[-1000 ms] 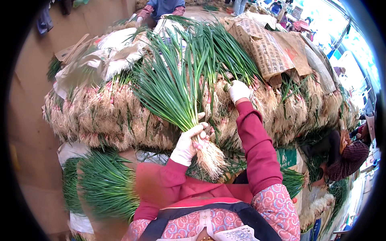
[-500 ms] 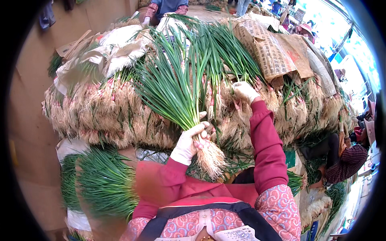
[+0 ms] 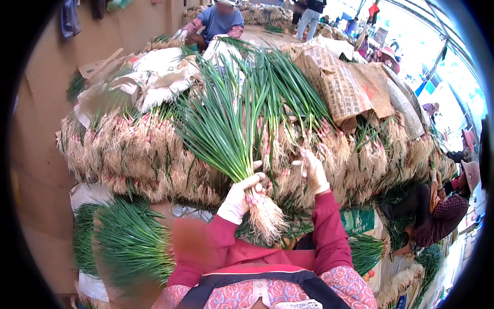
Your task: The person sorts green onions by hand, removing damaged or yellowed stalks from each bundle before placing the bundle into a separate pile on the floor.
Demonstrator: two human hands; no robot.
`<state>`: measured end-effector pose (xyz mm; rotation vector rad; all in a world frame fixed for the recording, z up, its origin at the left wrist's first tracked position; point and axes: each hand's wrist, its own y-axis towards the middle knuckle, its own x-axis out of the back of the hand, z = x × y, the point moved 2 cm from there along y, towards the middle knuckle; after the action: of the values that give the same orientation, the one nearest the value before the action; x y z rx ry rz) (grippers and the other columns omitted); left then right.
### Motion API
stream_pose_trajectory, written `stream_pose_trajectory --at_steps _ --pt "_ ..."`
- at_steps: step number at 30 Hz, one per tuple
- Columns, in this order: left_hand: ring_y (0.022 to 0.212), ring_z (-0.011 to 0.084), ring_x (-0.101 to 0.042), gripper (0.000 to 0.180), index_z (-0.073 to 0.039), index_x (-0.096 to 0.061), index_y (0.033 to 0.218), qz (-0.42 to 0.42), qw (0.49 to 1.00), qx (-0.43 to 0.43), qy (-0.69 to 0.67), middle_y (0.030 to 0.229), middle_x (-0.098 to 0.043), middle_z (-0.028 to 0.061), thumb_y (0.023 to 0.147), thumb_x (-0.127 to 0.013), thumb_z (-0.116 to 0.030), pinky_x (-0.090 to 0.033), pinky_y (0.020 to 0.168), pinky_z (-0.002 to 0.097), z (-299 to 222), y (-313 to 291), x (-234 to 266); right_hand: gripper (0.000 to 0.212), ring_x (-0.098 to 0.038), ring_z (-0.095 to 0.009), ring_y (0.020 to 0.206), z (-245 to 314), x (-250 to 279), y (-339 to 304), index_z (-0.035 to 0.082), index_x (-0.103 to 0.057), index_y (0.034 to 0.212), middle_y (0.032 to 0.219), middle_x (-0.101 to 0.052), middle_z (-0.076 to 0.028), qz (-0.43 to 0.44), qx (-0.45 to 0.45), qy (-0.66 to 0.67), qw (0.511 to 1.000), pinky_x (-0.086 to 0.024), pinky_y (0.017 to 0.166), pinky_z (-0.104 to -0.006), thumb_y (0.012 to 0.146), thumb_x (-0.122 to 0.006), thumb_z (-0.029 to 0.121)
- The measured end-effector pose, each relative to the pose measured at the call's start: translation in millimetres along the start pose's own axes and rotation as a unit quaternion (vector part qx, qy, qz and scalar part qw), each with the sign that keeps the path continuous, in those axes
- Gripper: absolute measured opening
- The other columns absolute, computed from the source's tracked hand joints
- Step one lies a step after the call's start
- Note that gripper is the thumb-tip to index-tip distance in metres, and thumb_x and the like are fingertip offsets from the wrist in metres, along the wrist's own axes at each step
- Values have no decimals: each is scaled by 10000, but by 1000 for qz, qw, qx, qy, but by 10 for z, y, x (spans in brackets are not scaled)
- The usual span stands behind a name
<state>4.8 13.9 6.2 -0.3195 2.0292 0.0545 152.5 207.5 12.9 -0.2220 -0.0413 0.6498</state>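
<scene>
My left hand (image 3: 242, 198), in a whitish glove, is closed around a bunch of spring onions (image 3: 218, 139). It grips them just above their pink bulbs; the long green leaves fan up and away, and the pale roots (image 3: 267, 221) hang below the fist. To its right, my gloved right hand (image 3: 313, 172) is raised in front of the heap with thumb and fingers apart. I see nothing held in it. Behind both hands stands a wide heap of spring onions (image 3: 139, 170), roots facing me, with loose green stalks (image 3: 296, 85) lying across its top.
White sacks (image 3: 164, 85) and a printed brown paper sack (image 3: 334, 85) cover parts of the heap. Spring onions (image 3: 134, 237) lie at my lower left, more (image 3: 366, 252) at my lower right. One person (image 3: 218, 26) works beyond the heap; another (image 3: 442, 216) sits at right.
My right hand has drawn back from the heap toward me, and its fingers have spread. The left hand keeps its hold on the bunch. The view has tilted up slightly.
</scene>
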Motion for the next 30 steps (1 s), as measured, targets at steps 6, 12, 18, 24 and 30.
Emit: stream_pose_trajectory --at_steps 6,12,18,24,30 --pt "527 172 -532 435 -97 -404 1264 -15 1000 10 -17 640 -538 58 848 -529 -89 -422 383 275 10 9 -32 440 -387 -68 369 115 -123 7 29 -639 994 521 -543 -8 0 -8 -58 998 -301 388 -204 897 -468 423" --pt "448 154 -473 403 -93 -414 1243 -10 1000 8 -6 607 -523 58 855 -519 -88 -407 377 286 -25 3 43 364 -344 -63 424 643 -15 72 33 -632 807 520 -438 40 -93 96 -42 990 -254 420 -207 885 -505 365" --pt "451 166 -483 399 -96 -417 1237 2 1000 13 -26 595 -527 60 853 -525 -84 -430 412 306 -3 5 31 248 -353 -26 441 1674 149 -403 53 -594 803 571 -495 26 -221 455 27 862 -280 430 -172 943 -448 196" --pt "471 173 -505 397 -97 -424 1226 -2 999 13 -44 611 -549 67 846 -535 -72 -427 399 303 -14 41 28 185 -430 -13 542 1404 3 -822 25 -602 957 746 -573 8 -228 486 -138 832 -341 463 -170 928 -476 157" --pt "515 172 -526 394 -110 -447 1236 30 999 14 -14 686 -561 39 851 -530 -84 -456 453 332 19 42 144 162 -431 -21 575 1340 209 -921 -11 -559 990 733 -534 29 -271 531 12 803 -361 527 -158 928 -464 104"
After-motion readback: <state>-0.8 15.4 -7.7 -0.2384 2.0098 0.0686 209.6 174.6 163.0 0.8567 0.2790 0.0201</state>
